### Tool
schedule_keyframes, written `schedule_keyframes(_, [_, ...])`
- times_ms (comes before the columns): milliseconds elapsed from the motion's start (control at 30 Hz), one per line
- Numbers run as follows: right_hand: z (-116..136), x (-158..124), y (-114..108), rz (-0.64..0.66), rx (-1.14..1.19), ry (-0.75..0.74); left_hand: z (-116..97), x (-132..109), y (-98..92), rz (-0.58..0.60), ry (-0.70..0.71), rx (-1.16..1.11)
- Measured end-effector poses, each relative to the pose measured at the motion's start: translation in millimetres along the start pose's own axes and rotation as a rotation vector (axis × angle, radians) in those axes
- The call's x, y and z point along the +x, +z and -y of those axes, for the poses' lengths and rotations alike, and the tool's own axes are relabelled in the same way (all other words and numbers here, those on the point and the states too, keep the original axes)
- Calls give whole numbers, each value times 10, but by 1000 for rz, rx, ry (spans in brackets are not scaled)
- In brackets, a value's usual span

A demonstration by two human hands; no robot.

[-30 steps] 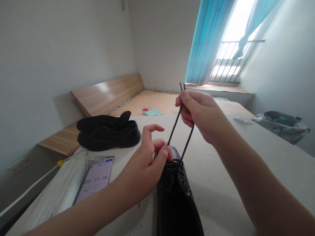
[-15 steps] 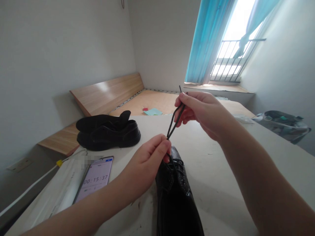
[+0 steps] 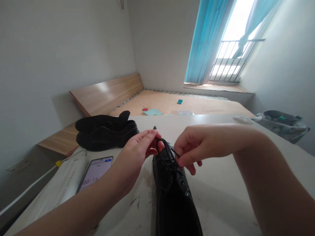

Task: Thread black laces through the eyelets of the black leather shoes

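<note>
A black leather shoe (image 3: pixel 173 200) lies on the white table (image 3: pixel 221 183), its toe towards me. My left hand (image 3: pixel 140 149) pinches one end of the black shoelace (image 3: pixel 164 148) just above the shoe's opening. On the other side my right hand (image 3: pixel 194 146) pinches the other lace end close to the eyelets. Both hands hover low over the shoe, a few centimetres apart.
A second black shoe (image 3: pixel 105 132) lies on the table at the back left. A phone (image 3: pixel 94 172) showing a timer rests at the left beside a white cable (image 3: pixel 36 185). Behind are a wooden bed frame (image 3: pixel 157 101), a blue curtain (image 3: pixel 204 39) and a grey bin (image 3: pixel 283 123) at right.
My right hand has come down from holding both lace ends high to the shoe's eyelets. My left hand took one lace end and moved left. The laces are now spread apart.
</note>
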State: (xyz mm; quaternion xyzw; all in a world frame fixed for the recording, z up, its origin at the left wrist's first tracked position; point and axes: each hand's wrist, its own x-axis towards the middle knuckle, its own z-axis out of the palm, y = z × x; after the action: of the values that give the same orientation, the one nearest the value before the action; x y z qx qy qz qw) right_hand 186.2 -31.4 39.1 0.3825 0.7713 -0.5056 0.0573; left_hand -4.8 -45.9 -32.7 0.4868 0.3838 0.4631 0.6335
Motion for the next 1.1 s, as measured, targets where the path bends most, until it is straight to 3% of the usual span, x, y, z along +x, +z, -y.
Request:
schedule_keyframes(300, [-44,69,-10,11,0,-16,-113,-68,15,89,141,238])
schedule_keyframes(467, [-110,148,-54,-123,-50,3,-177,-121,51,130,227,342])
schedule_keyframes(633, [-143,178,-67,-17,6,-79,-199,-129,63,127,260,435])
schedule_keyframes(900, [-91,208,4,-35,-78,-115,-194,-171,51,133,347,561])
schedule_keyframes(1100, [-170,234,-43,23,145,-306,-191,-208,35,74,587,778])
